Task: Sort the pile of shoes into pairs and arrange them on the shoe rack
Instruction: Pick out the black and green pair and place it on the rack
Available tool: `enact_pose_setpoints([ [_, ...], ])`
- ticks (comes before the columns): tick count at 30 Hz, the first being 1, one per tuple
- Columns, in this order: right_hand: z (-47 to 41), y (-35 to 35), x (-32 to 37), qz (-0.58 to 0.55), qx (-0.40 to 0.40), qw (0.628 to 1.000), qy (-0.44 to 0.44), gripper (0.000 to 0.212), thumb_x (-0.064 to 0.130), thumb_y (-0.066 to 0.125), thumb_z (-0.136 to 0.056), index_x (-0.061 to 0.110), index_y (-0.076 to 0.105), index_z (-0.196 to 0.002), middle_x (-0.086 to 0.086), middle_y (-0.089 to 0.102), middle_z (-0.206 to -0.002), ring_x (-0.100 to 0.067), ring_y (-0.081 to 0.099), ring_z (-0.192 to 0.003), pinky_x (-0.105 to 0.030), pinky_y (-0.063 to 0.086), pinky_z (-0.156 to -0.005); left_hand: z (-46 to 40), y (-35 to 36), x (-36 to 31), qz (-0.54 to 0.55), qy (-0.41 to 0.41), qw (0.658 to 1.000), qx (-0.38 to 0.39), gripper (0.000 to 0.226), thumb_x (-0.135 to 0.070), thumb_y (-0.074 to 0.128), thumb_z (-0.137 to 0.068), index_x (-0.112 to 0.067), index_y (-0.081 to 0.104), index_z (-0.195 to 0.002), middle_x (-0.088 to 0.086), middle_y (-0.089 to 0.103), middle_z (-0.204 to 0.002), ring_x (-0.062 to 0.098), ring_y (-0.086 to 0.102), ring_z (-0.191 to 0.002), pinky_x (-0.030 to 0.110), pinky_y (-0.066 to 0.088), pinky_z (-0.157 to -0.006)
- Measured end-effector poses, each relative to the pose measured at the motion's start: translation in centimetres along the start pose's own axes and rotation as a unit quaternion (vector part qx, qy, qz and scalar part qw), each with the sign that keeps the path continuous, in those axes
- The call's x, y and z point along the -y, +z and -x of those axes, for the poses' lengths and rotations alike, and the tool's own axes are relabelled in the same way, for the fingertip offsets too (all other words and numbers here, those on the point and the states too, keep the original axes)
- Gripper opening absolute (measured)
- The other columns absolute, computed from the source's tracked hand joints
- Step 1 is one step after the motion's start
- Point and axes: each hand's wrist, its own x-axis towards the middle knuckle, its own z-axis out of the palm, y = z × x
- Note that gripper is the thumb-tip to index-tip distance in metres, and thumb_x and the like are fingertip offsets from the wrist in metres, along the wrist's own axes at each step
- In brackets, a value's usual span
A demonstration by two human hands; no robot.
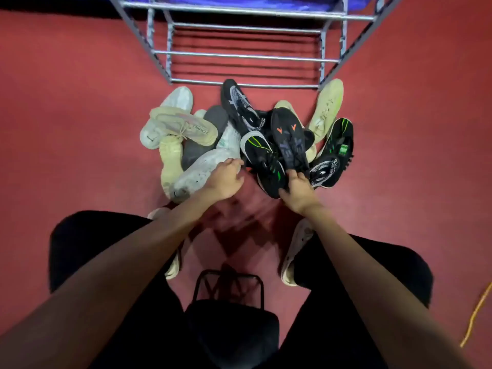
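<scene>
While the pile of shoes (239,137) lies on the red floor (66,115) just near of the shoe rack (245,57), both arms reach forward from a seated person and meet it at its near edge. The right hand (298,191) pinches the near end of a black shoe with green stripes (265,163), thumb on the left side and fingers over the top; that shoe runs near-to-far, leaning slightly left at its far end. Touching it on the right lies a black shoe with orange marks (288,137), also lengthwise near-to-far, its far end toward the rack. The left hand (225,179) rests palm down with fingers curled at the edge of a white shoe (202,169), which lies diagonally, its near end pointing left (whether the fingers actually clamp anything cannot be told). A cream shoe (183,127) lies crosswise at the far left of the pile, and a pale yellow shoe (327,110) points toward the rack's right leg. Another black-and-green shoe (335,153) lies at the right edge, its far end angled right. The rack's metal bars are bare.
</scene>
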Motion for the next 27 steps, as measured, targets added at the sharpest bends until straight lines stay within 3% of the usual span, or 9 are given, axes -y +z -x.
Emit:
enact_pose_setpoints([
  [4, -5.4, 2.9, -2.4, -0.005, -0.063, 0.998, 0.005, 0.054, 0.022, 0.056, -0.086, 0.006, 0.037, -0.134, -0.021, 0.043, -0.132, -0.041, 0.042, -0.125, -0.044, 0.038, -0.105, -6.1, 3.6, 0.7, 0.013, 0.016, 0.999, -0.030, 0.059, -0.021, 0.057, -0.090, -0.010, 0.039, -0.145, 0.013, 0.038, -0.151, 0.033, 0.039, -0.139, 0.037, 0.032, -0.116],
  [7, -10.2, 3.4, -5.1, -0.030, -0.167, 0.985, 0.027, 0.056, 0.013, 0.055, -0.082, -0.001, 0.037, -0.133, -0.025, 0.036, -0.138, -0.042, 0.037, -0.128, -0.041, 0.034, -0.108, -10.6, 5.7, 1.2, 0.025, 0.022, 0.996, -0.083, 0.079, -0.030, 0.063, -0.088, -0.011, 0.022, -0.153, 0.017, 0.012, -0.162, 0.034, 0.018, -0.150, 0.040, 0.021, -0.122],
  [10, -14.2, 2.8, -8.2, -0.080, -0.250, 0.962, 0.080, 0.053, 0.012, 0.055, -0.081, -0.006, 0.041, -0.128, -0.028, 0.036, -0.136, -0.044, 0.036, -0.127, -0.040, 0.030, -0.108, -14.0, 7.3, 1.4, 0.026, 0.023, 0.992, -0.122, 0.093, -0.041, 0.065, -0.085, -0.013, 0.012, -0.156, 0.016, 0.003, -0.164, 0.032, 0.008, -0.153, 0.043, 0.020, -0.121],
  [16, -18.2, 2.9, -12.5, -0.052, -0.295, 0.948, 0.106, 0.046, 0.024, 0.052, -0.089, -0.004, 0.043, -0.124, -0.026, 0.042, -0.132, -0.045, 0.039, -0.123, -0.047, 0.037, -0.098, -17.6, 8.4, 1.5, -0.007, 0.008, 0.986, -0.165, 0.083, -0.036, 0.068, -0.083, -0.006, 0.028, -0.148, 0.017, 0.035, -0.149, 0.034, 0.035, -0.140, 0.041, 0.032, -0.114],
  [21, -18.2, 4.6, -14.8, -0.037, -0.293, 0.951, 0.089, 0.053, 0.024, 0.045, -0.092, -0.002, 0.036, -0.137, -0.026, 0.037, -0.141, -0.043, 0.035, -0.131, -0.048, 0.034, -0.107, -17.9, 8.3, 1.5, 0.042, -0.013, 0.981, -0.191, 0.070, -0.028, 0.074, -0.080, -0.009, 0.042, -0.139, 0.016, 0.049, -0.138, 0.034, 0.043, -0.132, 0.041, 0.037, -0.109],
  [27, -16.6, 6.3, -16.1, -0.046, -0.340, 0.938, 0.054, 0.050, 0.016, 0.043, -0.091, -0.003, 0.037, -0.137, -0.025, 0.041, -0.139, -0.041, 0.039, -0.127, -0.043, 0.033, -0.105, -16.2, 7.6, 0.9, 0.061, 0.028, 0.976, -0.206, 0.057, -0.044, 0.081, -0.068, -0.009, 0.070, -0.111, 0.013, 0.071, -0.111, 0.029, 0.064, -0.107, 0.040, 0.049, -0.092],
])
